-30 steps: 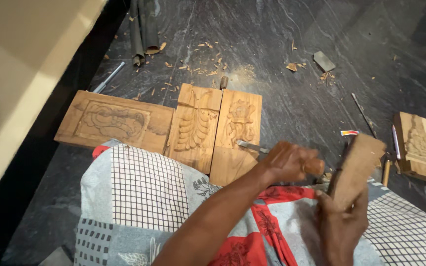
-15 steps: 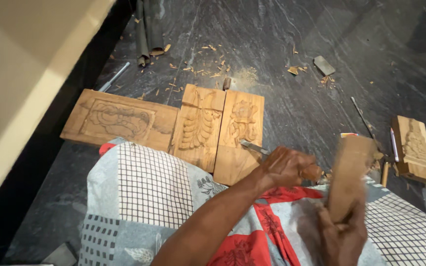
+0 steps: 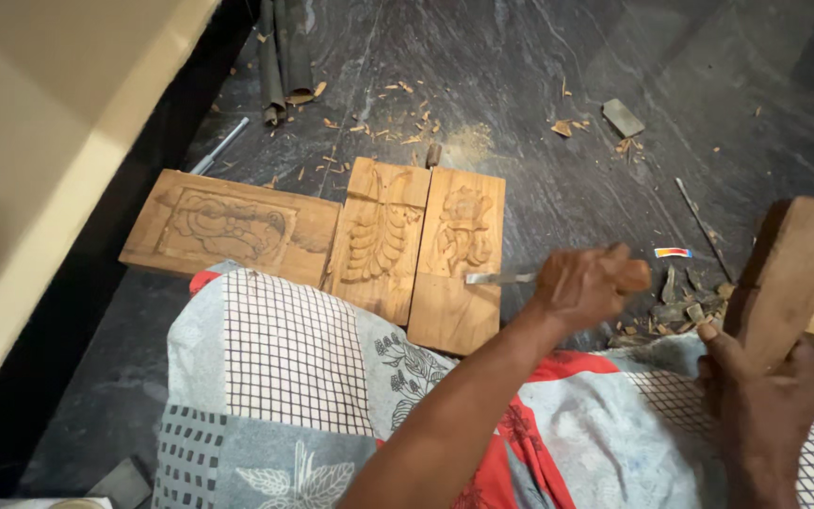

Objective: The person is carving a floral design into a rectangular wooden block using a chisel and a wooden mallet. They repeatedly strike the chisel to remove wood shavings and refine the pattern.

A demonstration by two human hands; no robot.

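1. Wooden mallet (image 3: 789, 269) stands upright at the frame's right edge, our right hand (image 3: 765, 396) clenched around it.
2. Our left hand (image 3: 586, 283) grips a chisel (image 3: 501, 278), blade tip over the carved panel (image 3: 459, 259) at centre.

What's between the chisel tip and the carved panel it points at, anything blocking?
Nothing visible. The left hand holds the chisel, its blade tip over the right edge of the rightmost carved panel, with no object between. The right hand holds the wooden mallet off to the side.
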